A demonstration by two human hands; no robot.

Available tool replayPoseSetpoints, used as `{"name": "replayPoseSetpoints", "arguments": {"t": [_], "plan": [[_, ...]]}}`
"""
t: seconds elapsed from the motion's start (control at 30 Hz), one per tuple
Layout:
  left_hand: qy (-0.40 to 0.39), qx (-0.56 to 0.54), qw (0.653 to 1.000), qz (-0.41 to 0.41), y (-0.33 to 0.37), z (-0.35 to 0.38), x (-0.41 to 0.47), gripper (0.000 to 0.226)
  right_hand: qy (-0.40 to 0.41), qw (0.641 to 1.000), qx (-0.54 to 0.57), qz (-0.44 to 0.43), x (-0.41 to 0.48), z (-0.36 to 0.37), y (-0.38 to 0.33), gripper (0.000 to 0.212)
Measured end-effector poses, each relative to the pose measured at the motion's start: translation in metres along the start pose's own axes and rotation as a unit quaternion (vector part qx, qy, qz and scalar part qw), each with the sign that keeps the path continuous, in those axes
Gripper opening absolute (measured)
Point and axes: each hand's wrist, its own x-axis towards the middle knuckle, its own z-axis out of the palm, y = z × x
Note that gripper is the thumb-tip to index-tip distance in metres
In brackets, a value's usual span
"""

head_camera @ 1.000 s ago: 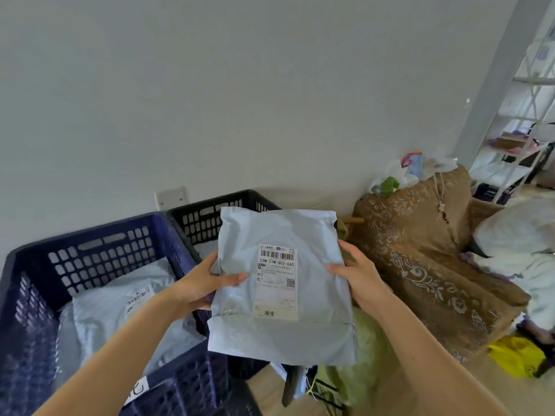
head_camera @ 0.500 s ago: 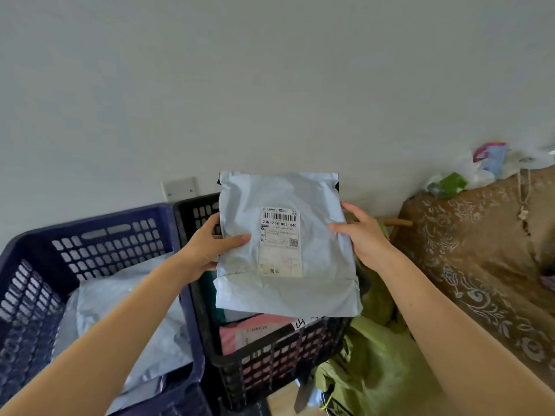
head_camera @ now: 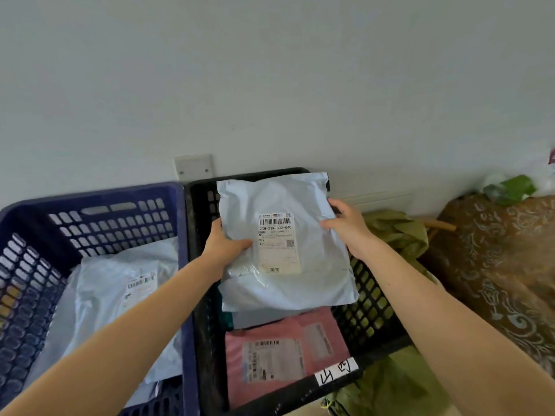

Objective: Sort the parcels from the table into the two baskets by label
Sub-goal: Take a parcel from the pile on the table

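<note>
Head view: creased pale-blue parcel (head_camera: 318,277), white label (head_camera: 279,247).

A plain pale wall (head_camera: 270,70) fills the upper part of the view, with a white blank cover plate (head_camera: 193,167) fixed low on it. To the right stands a brown armchair (head_camera: 495,265) with a pale floral pattern, and a green wrapped item (head_camera: 510,189) lies on top of it among white plastic. Crumpled olive-green cloth (head_camera: 396,232) sits just beside the armchair, with a wooden rod (head_camera: 440,226) poking out above it.

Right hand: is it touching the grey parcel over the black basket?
Touching. The head view shows the right hand pinching the grey parcel by its edge, thumb on front.
</note>
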Motion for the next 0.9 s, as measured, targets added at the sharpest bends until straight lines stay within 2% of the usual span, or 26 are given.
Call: {"name": "replayPoseSetpoints", "arguments": {"t": [0.2, 0.43, 0.6, 0.77, 0.9], "plan": [[0.041, 0.041, 0.995, -0.081, -0.026, 0.022, 0.024, 0.077, -0.028, 0.989, -0.142, -0.009, 0.031, 0.026, 0.033, 0.055], [0.058, 0.073, 0.988, -0.120, -0.044, 0.047, 0.044, 0.083, -0.032, 0.981, -0.191, -0.025, 0.061, 0.041, 0.056, 0.032], [0.068, 0.062, 0.990, -0.110, -0.060, 0.060, 0.055, 0.082, -0.072, 0.952, -0.295, -0.026, 0.075, 0.045, 0.076, 0.053], [0.095, 0.038, 0.990, -0.100, -0.070, 0.073, 0.070, 0.055, -0.099, 0.928, -0.358, -0.007, 0.085, 0.059, 0.091, 0.068], [0.091, 0.071, 0.988, -0.099, -0.084, 0.071, 0.085, 0.067, -0.085, 0.928, -0.363, -0.018, 0.089, 0.066, 0.101, 0.076]]}}
